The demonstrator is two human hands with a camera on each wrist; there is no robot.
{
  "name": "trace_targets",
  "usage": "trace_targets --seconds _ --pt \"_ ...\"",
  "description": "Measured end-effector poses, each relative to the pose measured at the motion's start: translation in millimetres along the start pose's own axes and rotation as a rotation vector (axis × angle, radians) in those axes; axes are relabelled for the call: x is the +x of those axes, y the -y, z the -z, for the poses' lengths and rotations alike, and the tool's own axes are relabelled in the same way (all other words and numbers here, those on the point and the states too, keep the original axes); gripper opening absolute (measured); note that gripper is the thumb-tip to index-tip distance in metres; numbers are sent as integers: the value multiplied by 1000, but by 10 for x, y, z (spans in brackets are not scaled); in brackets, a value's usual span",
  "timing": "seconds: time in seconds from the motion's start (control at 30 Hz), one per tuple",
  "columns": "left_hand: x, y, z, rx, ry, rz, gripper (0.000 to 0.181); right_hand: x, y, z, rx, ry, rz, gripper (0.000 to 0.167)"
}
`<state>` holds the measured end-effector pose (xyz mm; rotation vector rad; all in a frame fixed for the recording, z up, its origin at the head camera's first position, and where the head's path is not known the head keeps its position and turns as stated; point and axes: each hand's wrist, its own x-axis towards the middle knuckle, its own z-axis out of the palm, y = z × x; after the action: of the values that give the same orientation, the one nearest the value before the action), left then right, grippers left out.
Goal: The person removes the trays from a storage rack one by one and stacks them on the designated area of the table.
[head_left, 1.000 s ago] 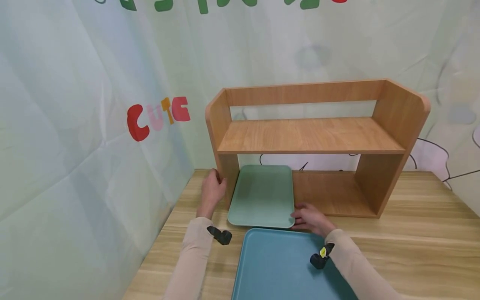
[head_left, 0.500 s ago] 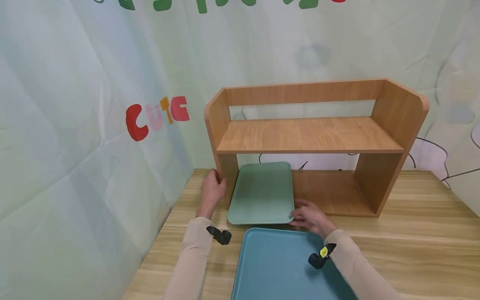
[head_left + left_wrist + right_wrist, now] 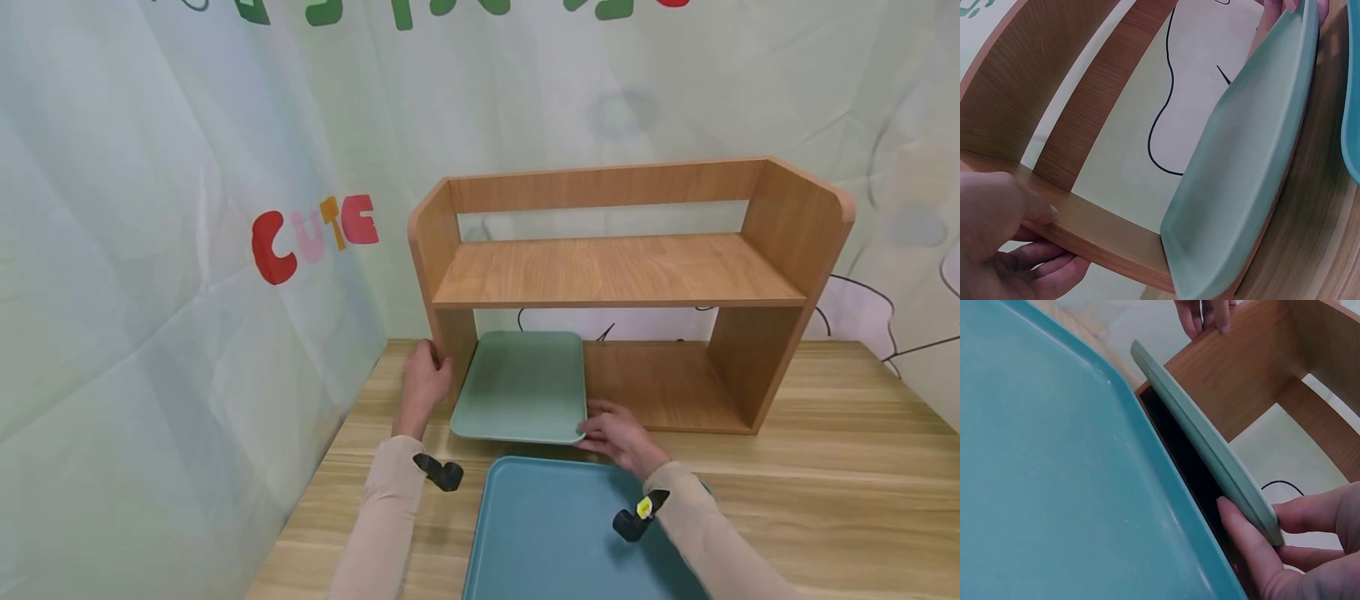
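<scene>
A light green tray (image 3: 521, 387) lies partly inside the lower left of a wooden two-tier shelf (image 3: 622, 271), its front edge sticking out. At its front right corner, my right hand (image 3: 621, 435) pinches the rim; the right wrist view shows the thumb and fingers (image 3: 1250, 544) on opposite sides of it. A dark gap shows beneath the tray's raised front edge (image 3: 1204, 434) there. My left hand (image 3: 424, 383) grips the shelf's left side panel (image 3: 1104, 231), with the thumb on the inner face and the fingers around the outside.
A larger blue tray (image 3: 570, 533) lies on the wooden table (image 3: 840, 467) just in front of the shelf, under my right forearm. Behind and to the left hangs a pale printed curtain (image 3: 187, 375) with coloured letters.
The green tray's front edge has risen slightly, while its back edge went up and then came down again. My right hand moved a little with it; my left hand stayed on the panel.
</scene>
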<state>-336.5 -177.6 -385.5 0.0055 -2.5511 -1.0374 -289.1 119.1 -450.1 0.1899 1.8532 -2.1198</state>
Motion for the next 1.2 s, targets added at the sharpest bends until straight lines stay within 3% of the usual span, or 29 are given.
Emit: trace_targets --seconds 0.43,0.73,1.2 --pt "-21 -16 -12 7 -10 -14 15 -72 -5 -2 -7 -76 36 59" --pt "-25 -25 -6 -3 -2 5 17 -164 35 62 -10 -62 60 53" --pt "-5 -12 -10 14 -9 1 16 -326 157 260 -23 -33 68 56"
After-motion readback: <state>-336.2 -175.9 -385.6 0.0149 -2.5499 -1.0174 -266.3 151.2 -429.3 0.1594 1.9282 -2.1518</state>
